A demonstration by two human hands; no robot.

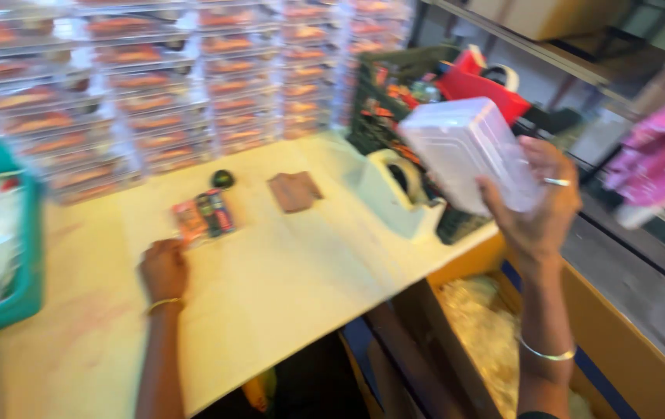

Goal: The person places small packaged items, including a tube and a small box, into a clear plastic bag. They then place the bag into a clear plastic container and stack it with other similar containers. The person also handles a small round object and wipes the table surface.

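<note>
Clear plastic box, lidded and empty-looking, raised in the air above the right end of the bench; the right hand grips it from beneath, fingers wrapped up its near side, a ring on one finger and a bangle on the wrist. Just behind and below the box, on the bench edge, a pale tape dispenser. Left of the dispenser, a brown flat piece, then a small packet of coloured items with a dark round object beyond it. The left hand, loosely curled, rests on the bench touching the packet's near corner. Behind, stacked clear boxes; far left, a teal basket; below the box, an open cardboard carton.
</note>
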